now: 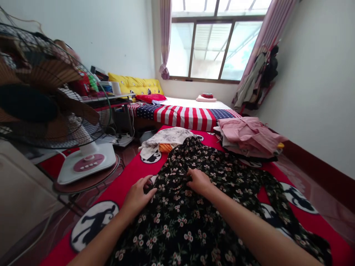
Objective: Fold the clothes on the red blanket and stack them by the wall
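Observation:
A black garment with small pale flowers lies spread on a red bed cover printed with black-and-white round figures. My left hand rests at the garment's left edge, thumb and fingers closed on the cloth. My right hand lies on the middle of the garment, fingers curled and pinching a fold of the fabric. Both forearms reach in from the bottom of the view.
A pile of folded pink clothes sits at the back right. A pale patterned garment lies crumpled behind the black one. A standing fan stands close on the left. Farther back are a striped flag blanket and a window.

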